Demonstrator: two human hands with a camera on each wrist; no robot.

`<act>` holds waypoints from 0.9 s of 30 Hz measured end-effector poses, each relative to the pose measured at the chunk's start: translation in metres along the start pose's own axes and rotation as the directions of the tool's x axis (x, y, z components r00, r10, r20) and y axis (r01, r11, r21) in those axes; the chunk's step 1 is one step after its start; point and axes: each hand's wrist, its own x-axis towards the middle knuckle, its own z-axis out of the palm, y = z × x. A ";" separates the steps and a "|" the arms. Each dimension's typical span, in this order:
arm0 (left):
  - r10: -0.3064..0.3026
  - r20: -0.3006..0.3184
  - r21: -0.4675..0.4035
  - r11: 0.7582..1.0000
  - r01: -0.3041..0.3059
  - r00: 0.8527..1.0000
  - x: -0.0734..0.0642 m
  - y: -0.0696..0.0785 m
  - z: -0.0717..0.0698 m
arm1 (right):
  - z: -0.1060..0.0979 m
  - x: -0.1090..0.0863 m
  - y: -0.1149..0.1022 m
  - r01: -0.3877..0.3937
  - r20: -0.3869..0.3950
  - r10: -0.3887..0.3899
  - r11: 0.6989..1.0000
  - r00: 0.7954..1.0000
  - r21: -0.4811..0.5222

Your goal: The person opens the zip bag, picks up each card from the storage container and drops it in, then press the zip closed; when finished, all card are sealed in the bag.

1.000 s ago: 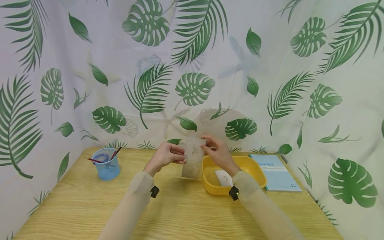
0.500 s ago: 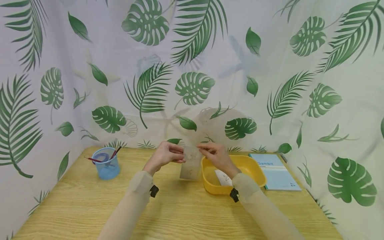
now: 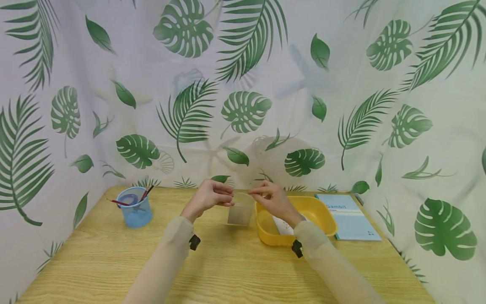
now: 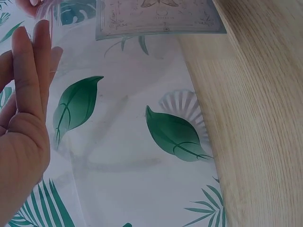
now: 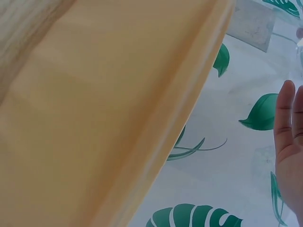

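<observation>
A clear plastic sleeve (image 3: 243, 199) hangs upright above the table between both hands. My left hand (image 3: 210, 196) pinches its left edge; my right hand (image 3: 271, 200) pinches the upper right edge. In the lower part of the sleeve is a greyish card (image 3: 239, 216). The left wrist view shows the card (image 4: 161, 16) with a moth print and ornate border, its lower edge above the tabletop. Straight fingers of the left hand (image 4: 31, 94) lie against the clear plastic there. At the right wrist view's edge, only part of the right hand (image 5: 289, 151) appears.
A yellow plastic basin (image 3: 269, 240) stands under the right wrist, with a white printed card (image 3: 282, 226) inside. Right of it lies a light blue notebook (image 3: 357, 226). A blue mesh pen cup (image 3: 137, 215) with pencils and a roll of tape stands at left. Leaf-patterned curtain (image 3: 243, 63) borders the table.
The butterfly-printed card has slid down from the sleeve's upper half into its lower part. My right hand has lowered slightly along with it; the left hand has stayed almost still.
</observation>
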 end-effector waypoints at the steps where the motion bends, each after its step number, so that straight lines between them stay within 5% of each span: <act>1: -0.003 -0.002 -0.002 1.000 0.003 1.000 0.000 0.000 0.000 | 0.000 0.000 0.000 -0.003 -0.001 0.003 1.000 1.000 0.013; 10: -0.008 -0.001 0.008 1.000 0.008 1.000 0.002 0.001 -0.003 | -0.011 -0.002 0.010 -0.146 0.052 0.140 0.979 0.989 0.142; 16: -0.002 -0.004 0.016 1.000 0.002 1.000 0.002 0.003 -0.005 | -0.027 -0.007 0.019 -0.243 0.189 0.224 0.966 0.956 0.085; 27: 0.009 -0.001 -0.001 1.000 -0.009 1.000 0.001 0.002 -0.001 | -0.049 -0.026 0.060 -0.290 0.279 0.277 0.957 0.919 0.003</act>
